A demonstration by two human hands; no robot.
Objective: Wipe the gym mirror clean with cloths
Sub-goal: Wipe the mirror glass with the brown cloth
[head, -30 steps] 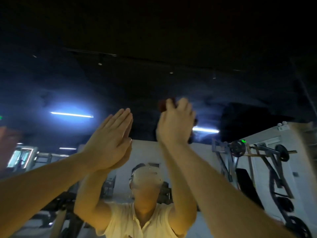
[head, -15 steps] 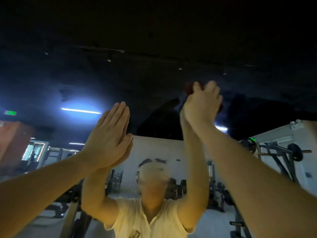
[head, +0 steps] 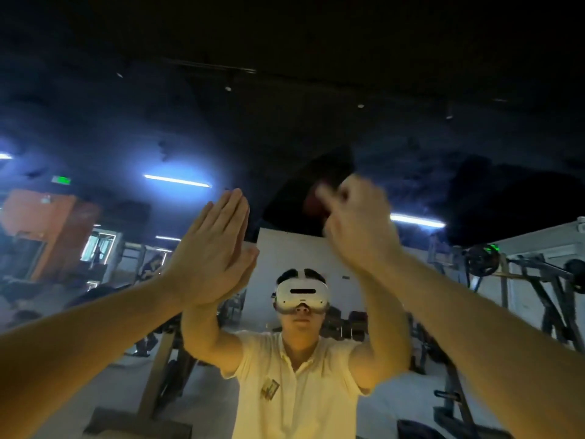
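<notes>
Both hands are raised to the mirror [head: 316,90], which fills the whole view and returns a dim gym interior: a dark ceiling, strip lights [head: 177,181], a weight rack [head: 522,280] at the right, and the reflected person in a pale shirt [head: 294,391] and a white headset [head: 301,294]. The left hand [head: 212,248] is held open, fingers straight and together, and is laid flat on the glass so that it meets its own reflection; this brace is unchanged from the two earlier frames. The right hand [head: 357,229] is closed round a dark reddish cloth [head: 311,202], of which only a small part is seen past the curled fingers. The cloth is held at the glass, up and to the right of the left hand. Over the last second the right hand was carried from just beside the left hand, out and upward to the right, and has now been brought back down and inward. It is rendered with heavy motion blur, so a fast stroke is indicated. A back-and-forth scrubbing pass over one upper patch of the glass, above the reflected head, is judged to be in progress. Whether that patch has been cleared cannot be told in this light, and the remainder of the surface is presumably still to be covered. Only one cloth is seen.
</notes>
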